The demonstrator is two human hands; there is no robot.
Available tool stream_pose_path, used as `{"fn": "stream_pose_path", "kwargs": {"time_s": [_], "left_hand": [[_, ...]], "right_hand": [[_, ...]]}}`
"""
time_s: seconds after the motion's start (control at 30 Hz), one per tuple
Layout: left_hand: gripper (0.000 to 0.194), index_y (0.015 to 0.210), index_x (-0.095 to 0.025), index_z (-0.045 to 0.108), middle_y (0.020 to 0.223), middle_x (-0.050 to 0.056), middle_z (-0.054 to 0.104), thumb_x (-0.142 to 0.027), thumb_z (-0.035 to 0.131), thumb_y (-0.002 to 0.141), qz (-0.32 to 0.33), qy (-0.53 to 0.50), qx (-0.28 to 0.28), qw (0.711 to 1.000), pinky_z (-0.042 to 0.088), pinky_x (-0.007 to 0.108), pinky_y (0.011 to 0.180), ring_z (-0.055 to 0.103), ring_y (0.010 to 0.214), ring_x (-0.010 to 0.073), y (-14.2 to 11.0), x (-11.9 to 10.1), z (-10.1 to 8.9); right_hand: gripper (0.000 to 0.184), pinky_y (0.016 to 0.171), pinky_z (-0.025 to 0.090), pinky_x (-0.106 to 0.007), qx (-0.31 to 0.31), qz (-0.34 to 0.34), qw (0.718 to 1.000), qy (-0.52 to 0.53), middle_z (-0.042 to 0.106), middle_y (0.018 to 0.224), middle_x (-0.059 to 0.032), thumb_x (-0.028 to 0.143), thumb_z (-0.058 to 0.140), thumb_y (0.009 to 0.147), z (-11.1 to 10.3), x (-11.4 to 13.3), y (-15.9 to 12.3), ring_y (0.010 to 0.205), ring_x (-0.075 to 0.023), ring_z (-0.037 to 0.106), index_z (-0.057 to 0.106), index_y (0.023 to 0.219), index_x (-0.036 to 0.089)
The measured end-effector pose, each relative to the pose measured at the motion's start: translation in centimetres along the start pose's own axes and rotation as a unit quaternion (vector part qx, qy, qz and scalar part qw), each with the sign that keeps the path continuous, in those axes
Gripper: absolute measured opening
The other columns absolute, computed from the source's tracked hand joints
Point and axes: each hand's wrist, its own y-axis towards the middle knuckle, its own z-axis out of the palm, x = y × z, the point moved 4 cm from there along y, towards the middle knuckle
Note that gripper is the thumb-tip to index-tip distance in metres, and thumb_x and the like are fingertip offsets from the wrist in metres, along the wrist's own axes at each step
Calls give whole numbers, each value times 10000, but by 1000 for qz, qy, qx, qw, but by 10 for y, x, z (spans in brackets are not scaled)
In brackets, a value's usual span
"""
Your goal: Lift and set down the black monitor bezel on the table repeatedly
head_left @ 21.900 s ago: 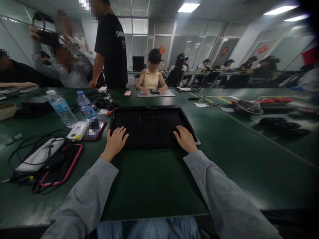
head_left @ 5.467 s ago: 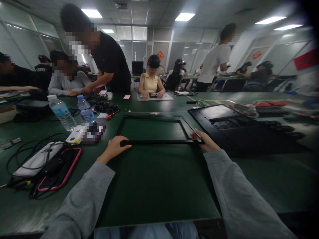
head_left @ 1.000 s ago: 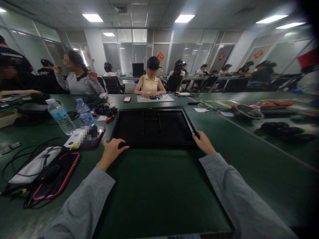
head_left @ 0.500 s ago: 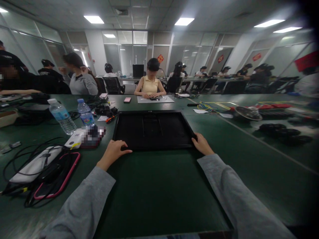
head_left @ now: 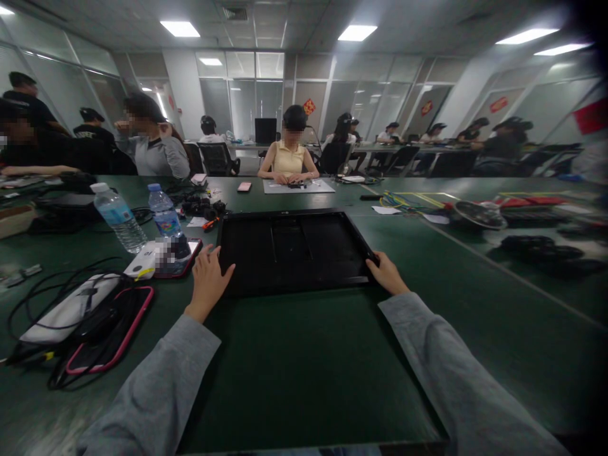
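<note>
In the head view a black monitor back cover (head_left: 247, 253) lies hollow side up on the green table in front of me. A thin black bezel (head_left: 304, 287) sits around its rim; how closely the two parts fit cannot be made out. My left hand (head_left: 208, 282) is at the near left corner with its fingers apart, thumb toward the frame and fingertips along the left edge. My right hand (head_left: 387, 273) is closed on the bezel's near right corner, thumb on top and the other fingers partly hidden.
Two water bottles (head_left: 118, 218), a phone (head_left: 183, 259), and a power bank (head_left: 71, 310) with black cables stand or lie to the left. A metal bowl-shaped part (head_left: 477, 215) and black items (head_left: 541, 247) lie to the right. Across the table a person (head_left: 289, 158) works over a mat.
The bezel, held apart from the cover 5.5 seconds ago, now lies on it; the cover has come back from the right. My left hand has loosened from its pinch and spread its fingers.
</note>
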Motion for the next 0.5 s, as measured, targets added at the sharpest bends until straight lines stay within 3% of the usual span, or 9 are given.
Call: {"fn": "stream_pose_path", "kwargs": {"time_s": [0.07, 0.2, 0.3, 0.5], "left_hand": [[730, 1468, -53, 415, 1495, 274, 450, -467, 626, 904, -64, -26, 40, 997, 462, 498, 1033, 469, 1377, 377, 1, 13, 13], [557, 1430, -108, 486, 1373, 215, 617, -413, 526, 965, -114, -91, 140, 979, 484, 446, 1031, 604, 1273, 321, 6, 30, 28], [508, 1426, -163, 515, 1326, 173, 670, -386, 510, 970, -150, -111, 148, 971, 503, 427, 1007, 652, 1214, 298, 11, 39, 26], [536, 1431, -136, 531, 1315, 185, 679, -394, 517, 961, -173, -98, 157, 967, 496, 431, 1011, 627, 1252, 317, 15, 49, 20]], "right_hand": [[325, 985, 516, -485, -10, 1, 1000, -4, 727, 1066, -152, 317, 562, 806, 0, 0, -1, 1043, -300, 690, 613, 1099, 185], [322, 958, 522, -468, -7, 5, 1000, -29, 731, 1066, -149, 313, 554, 823, 0, 5, -5, 1024, -291, 688, 602, 1114, 184], [294, 911, 533, -455, 1, 17, 998, -55, 734, 1032, -155, 333, 552, 845, -3, 10, -8, 977, -293, 693, 595, 1093, 182], [223, 818, 531, -397, 18, -2, 996, -89, 728, 907, -114, 394, 555, 878, -8, 22, -12, 867, -272, 692, 575, 1012, 216]]}}
